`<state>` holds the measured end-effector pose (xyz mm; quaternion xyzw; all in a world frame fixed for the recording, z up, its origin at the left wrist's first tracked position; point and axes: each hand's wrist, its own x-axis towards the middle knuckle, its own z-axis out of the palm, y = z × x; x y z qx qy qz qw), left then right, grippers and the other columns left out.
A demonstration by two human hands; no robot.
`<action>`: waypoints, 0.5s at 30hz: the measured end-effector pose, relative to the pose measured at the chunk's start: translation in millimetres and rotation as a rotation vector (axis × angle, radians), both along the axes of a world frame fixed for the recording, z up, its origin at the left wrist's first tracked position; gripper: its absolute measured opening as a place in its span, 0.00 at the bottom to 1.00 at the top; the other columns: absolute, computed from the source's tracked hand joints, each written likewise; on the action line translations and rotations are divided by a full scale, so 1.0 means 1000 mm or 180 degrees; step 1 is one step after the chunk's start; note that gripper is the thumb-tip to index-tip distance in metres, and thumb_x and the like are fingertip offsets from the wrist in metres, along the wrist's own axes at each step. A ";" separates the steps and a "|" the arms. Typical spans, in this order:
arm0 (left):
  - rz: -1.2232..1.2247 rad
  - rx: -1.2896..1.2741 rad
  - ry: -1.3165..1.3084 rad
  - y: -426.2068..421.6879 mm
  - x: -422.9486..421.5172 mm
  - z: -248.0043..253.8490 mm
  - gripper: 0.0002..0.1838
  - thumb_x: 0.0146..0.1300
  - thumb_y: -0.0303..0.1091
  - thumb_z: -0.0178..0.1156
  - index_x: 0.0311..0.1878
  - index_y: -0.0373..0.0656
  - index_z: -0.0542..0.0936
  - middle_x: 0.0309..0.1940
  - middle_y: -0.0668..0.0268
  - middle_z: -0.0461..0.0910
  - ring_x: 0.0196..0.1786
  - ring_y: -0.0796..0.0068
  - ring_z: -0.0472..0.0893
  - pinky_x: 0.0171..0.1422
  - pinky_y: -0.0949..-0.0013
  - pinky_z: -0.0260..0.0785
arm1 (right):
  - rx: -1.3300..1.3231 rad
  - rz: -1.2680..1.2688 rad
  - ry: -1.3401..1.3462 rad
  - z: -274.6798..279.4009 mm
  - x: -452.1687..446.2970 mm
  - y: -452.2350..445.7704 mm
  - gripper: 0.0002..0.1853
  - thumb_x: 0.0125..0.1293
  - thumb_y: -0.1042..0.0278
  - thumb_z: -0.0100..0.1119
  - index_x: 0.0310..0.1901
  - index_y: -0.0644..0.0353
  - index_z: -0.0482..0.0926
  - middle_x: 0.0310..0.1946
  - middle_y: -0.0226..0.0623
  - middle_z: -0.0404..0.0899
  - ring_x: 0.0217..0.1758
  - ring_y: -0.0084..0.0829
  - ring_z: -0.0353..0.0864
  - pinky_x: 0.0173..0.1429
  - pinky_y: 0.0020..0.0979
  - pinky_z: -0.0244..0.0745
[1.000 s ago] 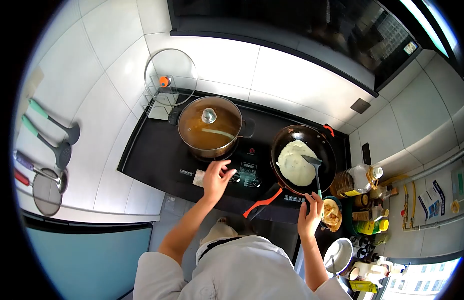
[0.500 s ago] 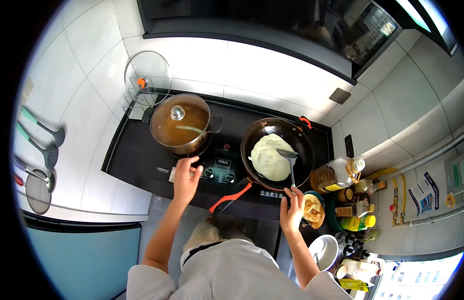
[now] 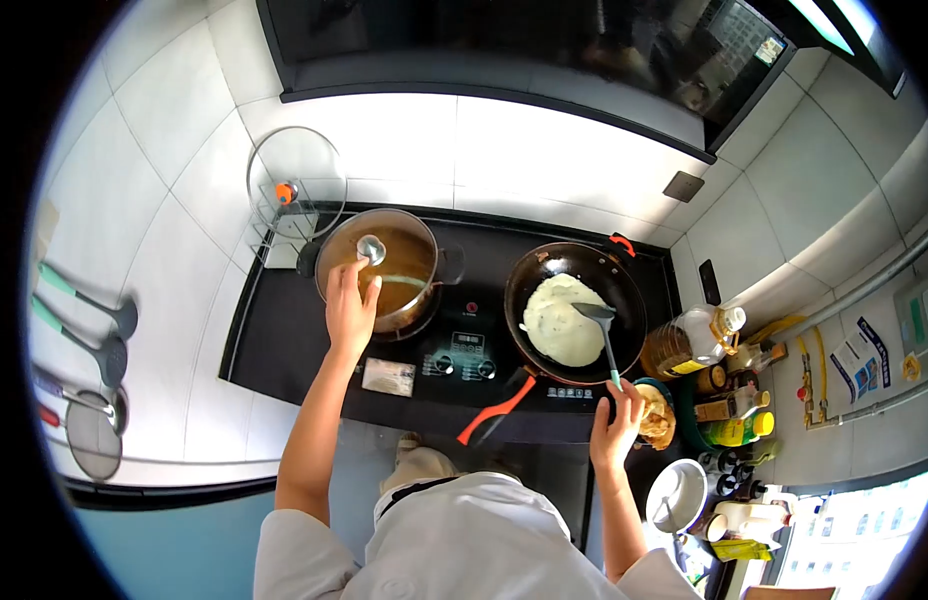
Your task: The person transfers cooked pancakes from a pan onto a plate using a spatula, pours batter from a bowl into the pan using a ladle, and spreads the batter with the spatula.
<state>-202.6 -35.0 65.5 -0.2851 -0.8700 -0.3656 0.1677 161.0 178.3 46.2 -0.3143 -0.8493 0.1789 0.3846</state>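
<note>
My left hand (image 3: pixel 350 308) is over the near side of the glass-lidded pot (image 3: pixel 389 322). Its fingertips are at the round lid knob (image 3: pixel 371 250), with the thumb apart from them; I cannot tell whether they touch it. Brownish liquid shows through the glass. My right hand (image 3: pixel 614 428) holds the green handle end of a spatula (image 3: pixel 597 314). The spatula's dark head rests on the right edge of a pale, flat pancake (image 3: pixel 561 325) in the dark wok (image 3: pixel 624 285). The wok's red-and-black handle (image 3: pixel 496 408) points toward me.
Another glass lid (image 3: pixel 309 170) stands in a rack at the back left. Right of the wok are an oil bottle (image 3: pixel 689 340), several condiment bottles, a bowl of browned food (image 3: pixel 656 417) and a white pot (image 3: pixel 676 497). Utensils (image 3: pixel 109 350) hang on the left wall.
My left hand has moved forward from the stove's front to the lid knob. My right hand stays at the spatula handle. The whole view has shifted slightly.
</note>
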 end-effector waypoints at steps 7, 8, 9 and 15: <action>-0.0564 -0.1000 0.0456 0.007 -0.093 -0.001 0.23 0.58 0.34 0.66 0.58 0.43 0.75 0.48 0.56 0.73 0.54 0.54 0.75 0.57 0.57 0.70 | -0.0002 -0.0627 0.0034 0.004 -0.045 -0.054 0.14 0.64 0.77 0.57 0.51 0.61 0.78 0.53 0.47 0.73 0.58 0.47 0.72 0.64 0.43 0.67; -0.0700 -0.1095 0.0408 0.007 -0.099 -0.001 0.23 0.58 0.34 0.66 0.57 0.44 0.76 0.47 0.56 0.74 0.53 0.55 0.75 0.57 0.57 0.71 | 0.0005 -0.0664 0.0038 0.004 -0.050 -0.063 0.13 0.64 0.76 0.57 0.51 0.61 0.78 0.53 0.47 0.73 0.58 0.48 0.72 0.63 0.43 0.67; -0.0840 -0.1195 0.0362 0.007 -0.105 -0.001 0.22 0.57 0.34 0.66 0.56 0.45 0.76 0.46 0.57 0.74 0.52 0.55 0.76 0.56 0.58 0.71 | -0.0052 -0.0716 0.0043 0.002 -0.054 -0.071 0.13 0.64 0.76 0.57 0.51 0.61 0.78 0.53 0.47 0.73 0.59 0.47 0.71 0.64 0.42 0.67; -0.1351 -0.1003 0.0404 0.005 -0.127 -0.007 0.17 0.53 0.30 0.68 0.49 0.42 0.81 0.37 0.58 0.76 0.44 0.56 0.78 0.49 0.58 0.71 | -0.0152 -0.1208 0.0005 -0.001 -0.062 -0.126 0.14 0.64 0.77 0.57 0.52 0.61 0.78 0.54 0.46 0.73 0.59 0.46 0.72 0.64 0.40 0.67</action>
